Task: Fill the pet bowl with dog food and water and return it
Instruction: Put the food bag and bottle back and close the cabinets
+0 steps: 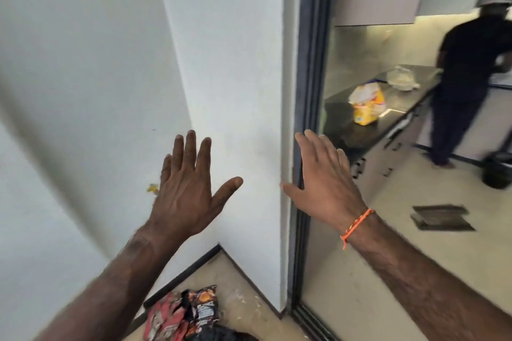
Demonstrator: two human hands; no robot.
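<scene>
Two hands raised, head view only. Left hand (185,188) spread flat, fingers straight, holding nothing, in front of a white wall corner (238,91). Right hand (327,174) likewise spread and empty, an orange thread bracelet (357,225) at its wrist. Beyond the right hand, past a dark door frame (313,63), a yellow bag (367,104) and a clear bowl (400,80) sit on a dark counter (340,116); contents blurred. Below the left hand, crumpled packets (182,313) on the floor. A person (468,77) stands at the counter.
</scene>
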